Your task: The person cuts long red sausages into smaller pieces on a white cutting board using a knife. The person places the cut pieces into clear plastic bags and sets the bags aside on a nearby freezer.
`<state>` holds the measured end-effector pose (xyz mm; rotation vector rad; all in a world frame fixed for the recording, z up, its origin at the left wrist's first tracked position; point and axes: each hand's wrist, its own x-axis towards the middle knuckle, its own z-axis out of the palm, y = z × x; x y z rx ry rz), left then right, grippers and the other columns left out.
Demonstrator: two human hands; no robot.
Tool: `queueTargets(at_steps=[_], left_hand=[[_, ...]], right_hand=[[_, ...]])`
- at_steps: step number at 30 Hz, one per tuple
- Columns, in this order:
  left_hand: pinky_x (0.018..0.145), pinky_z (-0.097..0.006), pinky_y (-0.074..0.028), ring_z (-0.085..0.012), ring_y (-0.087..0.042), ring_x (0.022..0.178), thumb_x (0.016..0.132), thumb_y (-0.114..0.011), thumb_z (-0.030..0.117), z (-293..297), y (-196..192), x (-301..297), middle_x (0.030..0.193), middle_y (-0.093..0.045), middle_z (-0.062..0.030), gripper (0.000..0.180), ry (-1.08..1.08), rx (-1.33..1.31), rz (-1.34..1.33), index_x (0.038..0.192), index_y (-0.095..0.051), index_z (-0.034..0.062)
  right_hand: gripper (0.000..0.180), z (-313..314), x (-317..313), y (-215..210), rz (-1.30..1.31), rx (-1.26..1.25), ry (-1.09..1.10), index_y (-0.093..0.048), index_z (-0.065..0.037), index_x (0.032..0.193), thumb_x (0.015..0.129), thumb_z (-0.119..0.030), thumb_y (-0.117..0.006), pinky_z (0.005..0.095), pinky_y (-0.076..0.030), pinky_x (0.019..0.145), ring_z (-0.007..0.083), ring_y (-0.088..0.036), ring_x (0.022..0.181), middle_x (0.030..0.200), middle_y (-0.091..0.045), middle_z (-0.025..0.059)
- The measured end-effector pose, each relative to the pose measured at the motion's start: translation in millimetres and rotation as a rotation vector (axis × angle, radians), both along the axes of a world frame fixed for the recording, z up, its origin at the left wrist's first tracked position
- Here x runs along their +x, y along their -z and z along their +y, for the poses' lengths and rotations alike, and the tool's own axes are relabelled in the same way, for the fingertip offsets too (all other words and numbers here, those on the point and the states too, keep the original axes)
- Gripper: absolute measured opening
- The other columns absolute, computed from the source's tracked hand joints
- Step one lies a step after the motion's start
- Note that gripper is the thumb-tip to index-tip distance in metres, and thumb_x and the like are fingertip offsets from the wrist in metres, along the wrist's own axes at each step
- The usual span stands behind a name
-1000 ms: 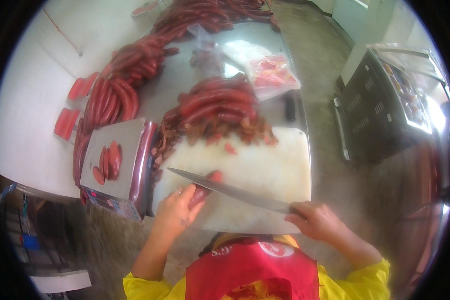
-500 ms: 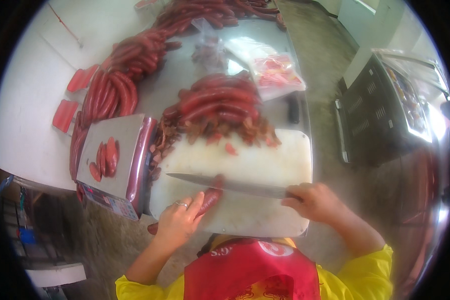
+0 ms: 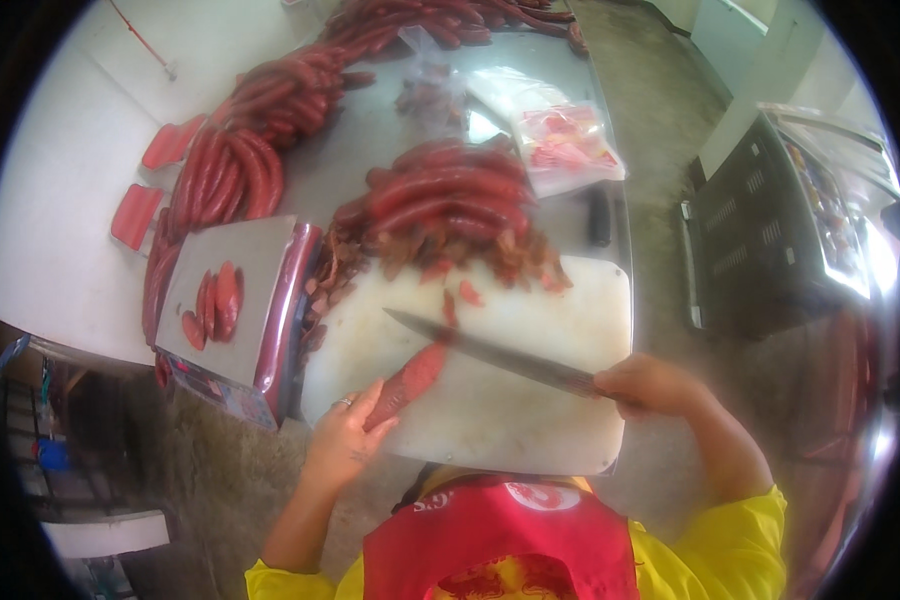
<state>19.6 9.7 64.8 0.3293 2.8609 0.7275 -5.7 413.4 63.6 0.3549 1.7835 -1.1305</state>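
On the white cutting board (image 3: 530, 420), my left hand (image 3: 348, 432) grips a red sausage (image 3: 410, 378) near its lower end. My right hand (image 3: 642, 386) is closed round the handle of a long knife (image 3: 490, 357), whose blade slants up and left over the board. The blade lies at the sausage's cut upper end, by a small reddish piece (image 3: 450, 309). Another cut bit (image 3: 471, 293) rests just beyond. Brown peelings (image 3: 470, 250) heap along the board's far edge, in front of a pile of whole sausages (image 3: 450, 190).
A scale (image 3: 235, 235) with several sausage slices (image 3: 213, 305) stands left of the board. More sausages (image 3: 225, 180) line the metal table's left side and back. Beyond the board lie a printed plastic bag pack (image 3: 570, 145) and a black-handled object (image 3: 599, 217). A dark cabinet (image 3: 745, 230) stands right.
The knife's tip has swung away from me, and its blade now slants more steeply. My left hand has shifted slightly left, and a small reddish piece now shows beyond the blade.
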Motion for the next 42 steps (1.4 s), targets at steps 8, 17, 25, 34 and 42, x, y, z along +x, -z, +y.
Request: queueTargets(at_steps=[8,17,25,34,42], left_hand=[[0.068,-0.032,-0.052,-0.0273,-0.065,0.076,0.074,-0.079,0.034,36.3,-77.3,-17.3,0.090,-0.066,-0.0130,0.059,0.343,0.070,0.098,0.122,-0.062,0.0046],[0.078,-0.039,-0.047,-0.0284,-0.060,0.082,0.082,-0.069,0.040,100.1,10.6,-63.0,0.092,-0.062,-0.0090,0.047,0.661,0.037,0.303,0.117,-0.065,0.0094],[0.082,-0.038,-0.038,-0.0243,-0.051,0.090,0.065,-0.082,0.016,104.0,64.8,-30.4,0.092,-0.058,-0.0042,0.029,0.426,0.335,0.562,0.084,-0.061,0.0113],[0.076,-0.034,-0.037,-0.0219,-0.048,0.085,0.063,-0.083,0.019,113.4,70.2,-30.9,0.089,-0.054,-0.0007,0.031,0.366,0.363,0.672,0.083,-0.059,0.0151],[0.076,-0.035,-0.038,-0.0212,-0.048,0.083,0.064,-0.084,0.019,111.8,70.3,-28.2,0.089,-0.055,0.0001,0.031,0.348,0.364,0.644,0.084,-0.060,0.0156]], right_hand=[[0.048,7.5,17.5,-18.9,0.305,0.167,0.163,-0.066,0.000,0.091,0.094,-0.048,-0.056,0.0272,-0.042,0.046,0.0097,-0.050,0.050,0.063,-0.056,0.0025],[0.046,20.2,85.3,-30.9,0.531,0.329,0.077,-0.061,-0.001,0.099,0.097,-0.046,-0.051,0.0405,-0.047,0.063,0.0292,-0.058,0.066,0.072,-0.059,0.0185],[0.042,29.9,125.8,-55.0,0.546,0.498,-0.076,-0.058,-0.003,0.086,0.096,-0.044,-0.052,0.0461,-0.048,0.061,0.0409,-0.062,0.069,0.071,-0.062,0.0194],[0.027,31.1,115.1,-89.0,0.322,0.659,-0.361,-0.058,-0.008,0.093,0.095,-0.035,-0.054,0.0496,-0.049,0.065,0.0423,-0.061,0.076,0.078,-0.063,0.0181],[0.037,-10.8,58.8,-0.5,0.655,0.354,-0.318,-0.054,-0.004,0.093,0.100,-0.039,-0.044,0.0501,-0.049,0.060,0.0415,-0.061,0.068,0.068,-0.061,0.0201]])
